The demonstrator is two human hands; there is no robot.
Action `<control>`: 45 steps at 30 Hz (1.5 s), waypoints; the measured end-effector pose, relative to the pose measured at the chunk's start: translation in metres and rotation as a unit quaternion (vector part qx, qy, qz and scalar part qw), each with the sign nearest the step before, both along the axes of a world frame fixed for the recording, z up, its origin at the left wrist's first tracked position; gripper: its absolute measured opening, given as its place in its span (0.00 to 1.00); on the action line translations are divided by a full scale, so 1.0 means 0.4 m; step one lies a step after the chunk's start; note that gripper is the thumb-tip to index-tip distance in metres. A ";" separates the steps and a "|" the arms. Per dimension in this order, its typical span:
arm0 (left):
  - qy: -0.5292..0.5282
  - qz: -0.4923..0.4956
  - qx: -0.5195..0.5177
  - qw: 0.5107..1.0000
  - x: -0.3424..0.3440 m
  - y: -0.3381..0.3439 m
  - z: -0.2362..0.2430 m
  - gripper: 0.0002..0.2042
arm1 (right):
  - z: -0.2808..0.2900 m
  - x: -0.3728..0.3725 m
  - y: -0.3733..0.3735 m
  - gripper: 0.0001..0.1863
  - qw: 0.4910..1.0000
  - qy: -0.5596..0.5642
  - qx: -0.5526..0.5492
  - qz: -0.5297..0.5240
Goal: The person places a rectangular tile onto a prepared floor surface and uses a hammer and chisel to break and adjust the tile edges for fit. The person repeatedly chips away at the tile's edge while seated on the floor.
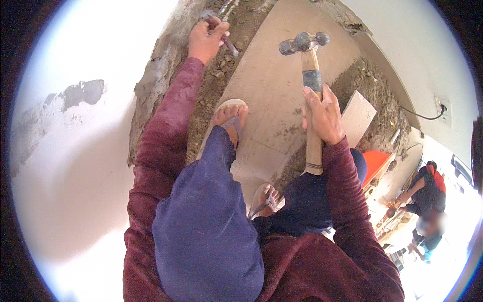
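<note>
My left hand (204, 43) is closed around a short metal chisel (232, 48), held at the broken base of the white wall. One end of the chisel sticks out above the fist, and the other slants down over loose soil. In my right hand (326, 117) is a ball-peen hammer (311, 63), gripped midway along its wooden handle. Dark tape wraps the handle just above my fingers. The hammer's head is raised over the floor, well to the right of the chisel.
Dug-up soil (214, 83) runs along the wall (70, 151). A dusty slab (271, 75) covers the floor by my sandalled feet. A loose tile piece (358, 115), an orange object (375, 163) and a cabled wall socket (443, 108) are at right. Two people (427, 189) are beyond.
</note>
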State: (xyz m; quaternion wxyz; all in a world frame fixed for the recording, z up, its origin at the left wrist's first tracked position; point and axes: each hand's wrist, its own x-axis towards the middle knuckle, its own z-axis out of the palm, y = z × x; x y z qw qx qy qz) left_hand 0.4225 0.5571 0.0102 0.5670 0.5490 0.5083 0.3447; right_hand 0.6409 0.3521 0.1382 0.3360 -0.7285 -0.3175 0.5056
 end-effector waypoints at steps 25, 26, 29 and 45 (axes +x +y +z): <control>0.112 -0.093 0.205 0.968 0.027 -0.050 -0.028 0.17 | 0.160 -0.076 0.230 0.19 0.909 -0.220 0.277 0.219; 0.124 -0.084 0.213 0.965 0.022 -0.057 -0.026 0.16 | 0.209 -0.097 0.242 0.17 0.903 -0.213 0.296 0.229; 0.147 -0.085 0.231 0.958 0.022 -0.052 -0.024 0.17 | 0.224 -0.102 0.244 0.19 0.830 -0.377 0.343 0.228; 0.164 -0.127 0.196 0.958 0.044 -0.033 -0.050 0.18 | 0.114 -0.041 0.305 0.20 0.604 -0.599 0.481 0.214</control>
